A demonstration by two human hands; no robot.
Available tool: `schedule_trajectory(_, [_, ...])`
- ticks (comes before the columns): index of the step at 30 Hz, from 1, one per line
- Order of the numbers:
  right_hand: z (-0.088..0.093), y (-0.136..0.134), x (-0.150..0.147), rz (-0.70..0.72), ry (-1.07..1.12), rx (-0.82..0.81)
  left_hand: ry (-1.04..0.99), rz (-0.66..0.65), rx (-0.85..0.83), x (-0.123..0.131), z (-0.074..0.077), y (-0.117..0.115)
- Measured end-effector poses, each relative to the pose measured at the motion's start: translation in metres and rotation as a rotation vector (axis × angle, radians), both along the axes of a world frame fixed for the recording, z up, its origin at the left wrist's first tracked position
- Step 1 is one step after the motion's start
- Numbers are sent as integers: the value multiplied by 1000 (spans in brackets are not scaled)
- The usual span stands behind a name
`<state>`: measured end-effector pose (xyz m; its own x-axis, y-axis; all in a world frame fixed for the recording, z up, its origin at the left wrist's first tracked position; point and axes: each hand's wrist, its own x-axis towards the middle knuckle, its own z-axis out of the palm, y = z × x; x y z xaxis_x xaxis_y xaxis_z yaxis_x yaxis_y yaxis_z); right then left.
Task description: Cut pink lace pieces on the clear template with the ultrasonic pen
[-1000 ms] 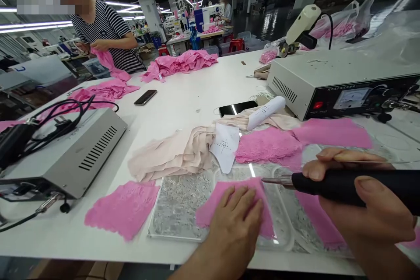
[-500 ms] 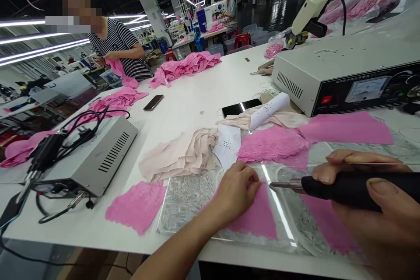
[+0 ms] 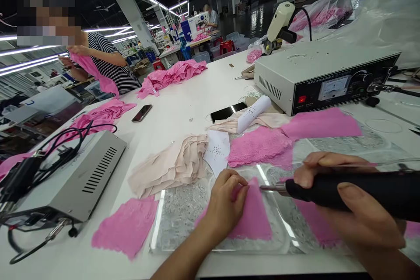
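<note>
At lower centre the left hand point(image 3: 225, 203) pinches the upper edge of a flat pink fabric piece point(image 3: 256, 218), while at lower right the right hand point(image 3: 361, 214) grips a black, metal-tipped cylindrical tool point(image 3: 323, 190).

Phone point(image 3: 142, 113) on worktop point(image 3: 177, 116) at nine o'clock; second phone point(image 3: 225, 114) just off centre, toward two. Grey vented box point(image 3: 78, 183) at eight o'clock, black cables point(image 3: 65, 154) looped on top. Co-worker point(image 3: 114, 74) in striped top point(image 3: 100, 43) standing at ten. Blue-and-white sewing machine point(image 3: 197, 24) beyond worktop, near twelve; red stool point(image 3: 226, 47) just past twelve. Clear plastic bag point(image 3: 334, 2) at two.
</note>
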<state>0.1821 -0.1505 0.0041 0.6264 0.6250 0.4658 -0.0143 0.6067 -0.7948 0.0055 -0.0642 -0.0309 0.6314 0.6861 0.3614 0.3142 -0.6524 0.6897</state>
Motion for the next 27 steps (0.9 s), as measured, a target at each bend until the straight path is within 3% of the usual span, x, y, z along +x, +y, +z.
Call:
schedule_trajectory(3, [3, -2, 8, -79, -2, -6, 2, -3, 89, 0, -2, -1])
schedule_trajectory(7, [7, -3, 11, -84, -25, -20, 16, -4, 257, -1, 4, -4])
schedule_trajectory(13, [9, -3, 11, -60, 71, -45, 210, -187, 417, -5, 16, -14])
schedule_trajectory(27, [10, -2, 11, -12, 93, -28, 424, -315, 421, -16, 17, -24])
